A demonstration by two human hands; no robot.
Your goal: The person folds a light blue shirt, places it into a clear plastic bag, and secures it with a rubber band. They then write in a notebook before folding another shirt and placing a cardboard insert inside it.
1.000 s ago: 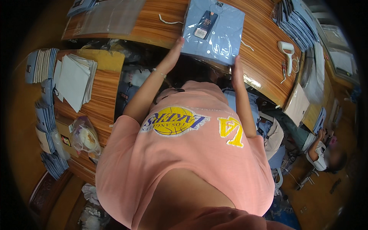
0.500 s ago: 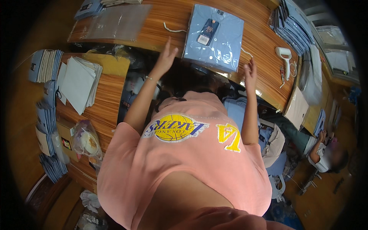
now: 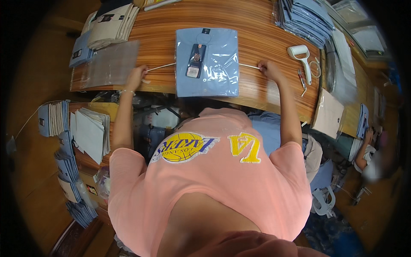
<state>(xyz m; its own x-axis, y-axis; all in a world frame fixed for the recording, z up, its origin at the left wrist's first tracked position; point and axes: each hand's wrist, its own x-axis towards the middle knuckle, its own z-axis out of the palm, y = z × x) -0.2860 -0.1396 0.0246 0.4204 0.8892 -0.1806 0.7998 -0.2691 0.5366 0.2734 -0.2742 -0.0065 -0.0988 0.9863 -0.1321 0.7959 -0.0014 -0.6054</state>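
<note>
A folded blue shirt in a clear plastic bag lies flat before me at the table's near edge, a dark hang tag showing through the plastic. From beneath it a white cord comes out on both sides. My left hand is closed, pinching the cord's left end, with a short tail hanging from the fingers. On the other side my right hand pinches the right end. Both stretches look straight and taut. How the cord runs under the shirt is hidden.
A white lint roller and small snips lie at right, below a stack of bagged blue shirts. Clear bags and beige garments are at left. White sheets sit on a side table. Another person is at far right.
Both hands, open and empty before, have closed on the cord's ends and drawn them out sideways. The cord, loose and curled before, is straight. The shirt appears further left and lower in view.
</note>
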